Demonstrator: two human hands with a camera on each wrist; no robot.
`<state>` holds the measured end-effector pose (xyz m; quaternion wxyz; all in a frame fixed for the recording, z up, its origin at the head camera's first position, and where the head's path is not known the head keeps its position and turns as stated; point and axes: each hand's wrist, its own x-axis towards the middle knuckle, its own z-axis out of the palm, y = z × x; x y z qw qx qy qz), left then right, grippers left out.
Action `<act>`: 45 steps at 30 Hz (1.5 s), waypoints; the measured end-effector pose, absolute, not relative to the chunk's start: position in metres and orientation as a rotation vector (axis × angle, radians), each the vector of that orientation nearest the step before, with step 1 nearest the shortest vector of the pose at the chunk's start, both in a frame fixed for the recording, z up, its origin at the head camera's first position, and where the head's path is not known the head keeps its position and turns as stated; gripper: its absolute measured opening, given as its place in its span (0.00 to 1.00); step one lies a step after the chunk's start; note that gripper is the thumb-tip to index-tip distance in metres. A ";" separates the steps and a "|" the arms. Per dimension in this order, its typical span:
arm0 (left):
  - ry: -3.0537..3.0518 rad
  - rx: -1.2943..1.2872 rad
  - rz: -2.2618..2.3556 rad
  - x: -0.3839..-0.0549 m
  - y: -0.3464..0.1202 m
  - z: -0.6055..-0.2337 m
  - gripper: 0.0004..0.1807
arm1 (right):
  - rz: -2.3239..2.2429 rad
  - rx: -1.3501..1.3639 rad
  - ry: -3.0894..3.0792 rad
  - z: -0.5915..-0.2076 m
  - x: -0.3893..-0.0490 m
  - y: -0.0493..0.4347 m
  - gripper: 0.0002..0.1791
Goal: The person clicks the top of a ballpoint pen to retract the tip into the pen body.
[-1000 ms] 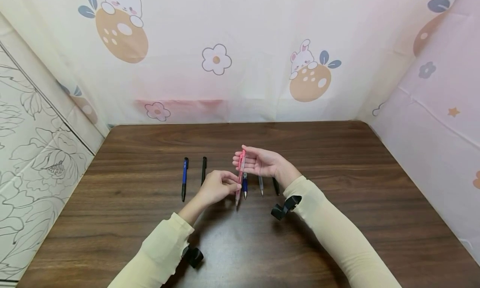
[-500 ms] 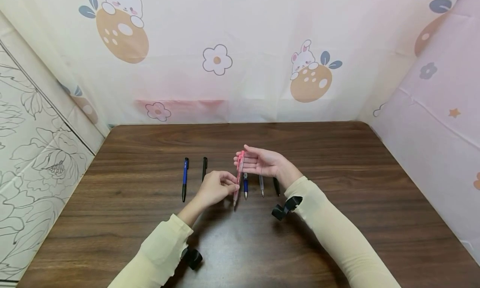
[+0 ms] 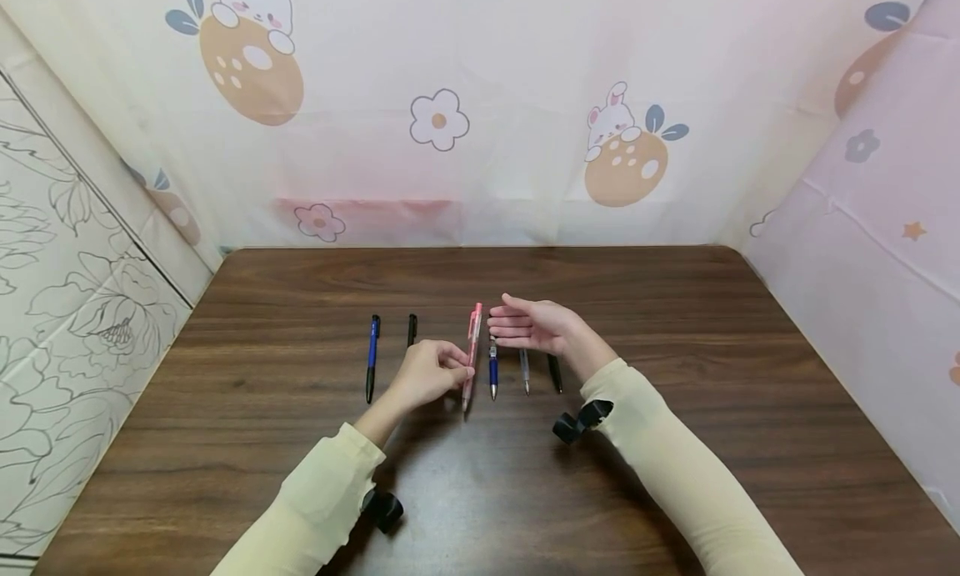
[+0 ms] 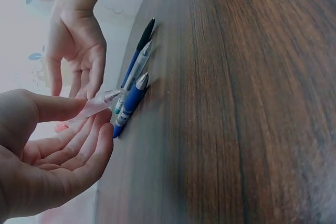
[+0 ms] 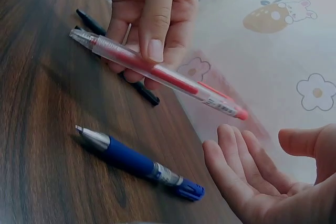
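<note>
My left hand (image 3: 427,373) pinches a clear pen with a red refill and pink end (image 3: 473,343) between thumb and fingers. In the right wrist view the red pen (image 5: 181,83) slants across the fingers, its tip toward the table side. My right hand (image 3: 542,324) holds nothing; its fingers are extended, palm facing the pen, a small gap from its pink end. Beneath the right hand lies a blue pen (image 3: 492,369), its upper part overlapped by the fingers. A clear pen (image 3: 525,373) and a dark pen (image 3: 554,374) lie beside it, partly hidden by the hand.
On the left of the brown wooden table (image 3: 247,409) lie a blue-and-black pen (image 3: 372,359) and a black pen (image 3: 412,329), the latter partly behind my left hand. A patterned curtain (image 3: 517,142) hangs along the table's back edge.
My right hand has moved right, away from the red pen, which now stays in my left hand alone. The left hand and pen have shifted slightly left.
</note>
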<state>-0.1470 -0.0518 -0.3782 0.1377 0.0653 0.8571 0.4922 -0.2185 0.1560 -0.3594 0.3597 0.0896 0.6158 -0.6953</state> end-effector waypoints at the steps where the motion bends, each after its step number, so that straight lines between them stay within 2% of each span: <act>1: 2.478 0.177 1.426 -0.147 -0.052 -0.379 0.04 | -1.784 0.235 1.608 -0.359 -0.218 0.157 0.32; 14: 2.486 0.049 1.412 -0.151 -0.054 -0.384 0.06 | -1.705 0.223 1.812 -0.358 -0.209 0.167 0.31; 45: 2.771 -0.002 1.111 -0.158 -0.052 -0.388 0.10 | -1.570 0.101 2.103 -0.351 -0.196 0.164 0.27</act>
